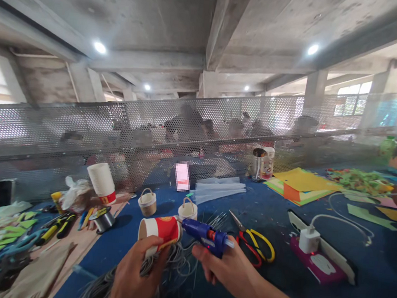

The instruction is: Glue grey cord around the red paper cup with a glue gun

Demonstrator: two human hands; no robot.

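Tilted on its side, a red and white paper cup (164,231) is gripped by the fingers of my left hand (141,271), its open mouth facing left. My right hand (229,270) is wrapped round the handle of a blue hot glue gun (206,236). The gun's nozzle points left and is right by the cup's base; whether they touch I cannot tell. Below the cup lies a tangle of grey cord (100,288), partly hidden by my left hand. Two small bucket-like cups with handles stand behind, a left one (147,204) and a right one (189,207).
Scissors (254,244) with red and yellow handles lie right of the glue gun. Farther right is a purple power strip (314,262) with a white charger. Glue sticks (218,189), coloured paper (304,182), stacked cups (102,183) and a wire spool (103,219) lie around. A perforated screen (156,139) borders the back.
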